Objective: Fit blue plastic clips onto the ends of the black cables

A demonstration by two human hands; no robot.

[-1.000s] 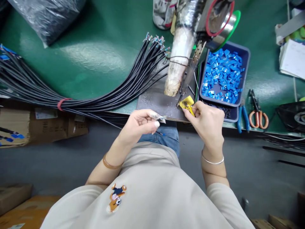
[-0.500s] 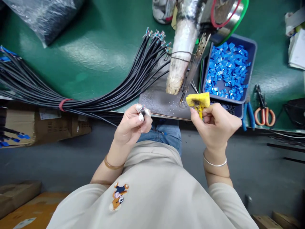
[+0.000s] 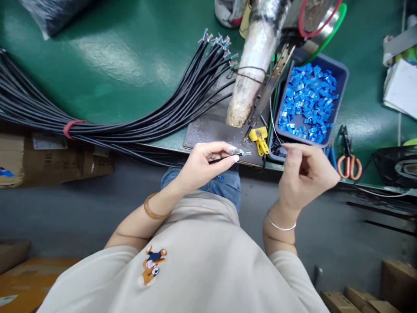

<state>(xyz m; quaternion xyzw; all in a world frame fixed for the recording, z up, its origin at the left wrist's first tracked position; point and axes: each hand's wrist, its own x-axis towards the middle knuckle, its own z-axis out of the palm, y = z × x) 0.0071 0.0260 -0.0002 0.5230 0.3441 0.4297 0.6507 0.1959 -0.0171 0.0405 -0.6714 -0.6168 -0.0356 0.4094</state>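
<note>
My left hand pinches a black cable near its stripped end, where thin coloured wires stick out to the right. Between thumb and forefinger of my right hand is the end of a thin silvery solder wire, which curves down past the blue-parts tray. A small yellow wire stripper lies on the dark mat, between my two hands. Just behind it, a soldering iron tip points down toward the mat beside a whitish, foil-wrapped duct.
A bundle of black cables, tied with a red band, runs across the green table. A tray of blue connectors stands to the right. Orange-handled cutters and blue-handled pliers lie near the edge. Behind is a green-rimmed spool.
My right hand has let go of the yellow wire stripper, now on the mat, and taken the solder wire. My left hand has moved right, turning the cable end to the right.
</note>
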